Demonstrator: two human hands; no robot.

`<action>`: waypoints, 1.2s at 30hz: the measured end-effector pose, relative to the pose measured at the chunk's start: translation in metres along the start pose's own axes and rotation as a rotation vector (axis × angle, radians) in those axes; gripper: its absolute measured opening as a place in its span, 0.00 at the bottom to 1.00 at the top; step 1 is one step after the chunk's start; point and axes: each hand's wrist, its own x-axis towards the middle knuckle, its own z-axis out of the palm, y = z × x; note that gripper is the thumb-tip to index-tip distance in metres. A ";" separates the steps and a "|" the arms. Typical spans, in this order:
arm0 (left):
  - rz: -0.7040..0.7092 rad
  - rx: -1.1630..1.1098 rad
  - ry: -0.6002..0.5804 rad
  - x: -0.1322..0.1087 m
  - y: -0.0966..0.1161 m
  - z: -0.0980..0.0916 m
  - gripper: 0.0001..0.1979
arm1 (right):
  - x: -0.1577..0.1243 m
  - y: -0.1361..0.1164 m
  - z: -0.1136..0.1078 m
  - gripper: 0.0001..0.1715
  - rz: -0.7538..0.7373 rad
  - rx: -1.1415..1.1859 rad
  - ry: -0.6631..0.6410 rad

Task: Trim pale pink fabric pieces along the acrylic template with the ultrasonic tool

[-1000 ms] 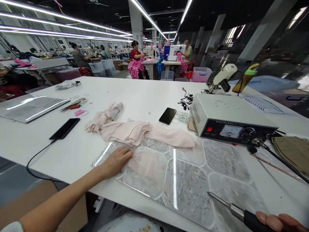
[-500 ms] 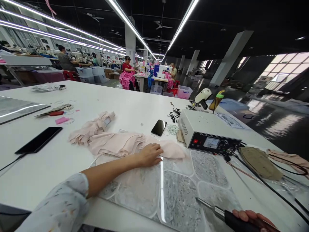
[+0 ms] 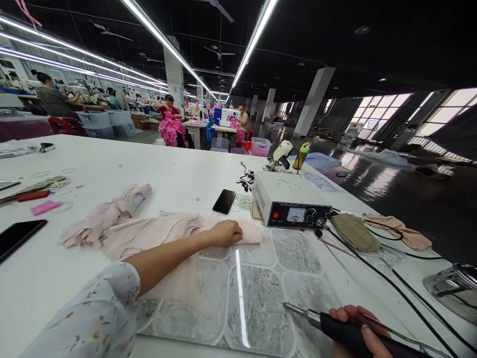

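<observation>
My left hand lies closed on a stack of pale pink fabric pieces that spreads across the white table. Its fingers curl into the right end of the fabric. Under the fabric lies a clear scratched cutting plate. My right hand grips the black handle of a metal-tipped hot cutting tool at the bottom right, its tip resting over the plate. A cable runs from the tool to the white control box.
A black phone lies beside the box, another phone at the far left. Olive and pink fabric pieces sit right of the box. Scissors and pink scraps lie left. Other people sew at machines in the background.
My left hand moved from the plate's near-left corner up onto the right end of the pink fabric and closed on it. The view swung right and up.
</observation>
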 end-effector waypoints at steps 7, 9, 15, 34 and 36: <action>-0.065 0.016 0.100 0.010 0.005 -0.016 0.16 | 0.002 0.005 0.004 0.09 -0.057 0.041 -0.017; -0.077 0.047 0.113 0.007 0.011 -0.018 0.16 | -0.002 0.007 0.011 0.09 -0.073 0.059 -0.038; -0.063 0.153 0.050 -0.003 0.039 -0.015 0.14 | -0.036 0.016 0.064 0.10 -0.160 0.123 -0.072; 0.222 0.313 -0.081 -0.090 0.055 0.004 0.20 | -0.051 0.003 0.042 0.10 -0.204 0.011 -0.209; 0.280 0.306 -0.073 -0.082 0.059 0.009 0.23 | -0.051 0.005 0.041 0.10 -0.186 0.009 -0.187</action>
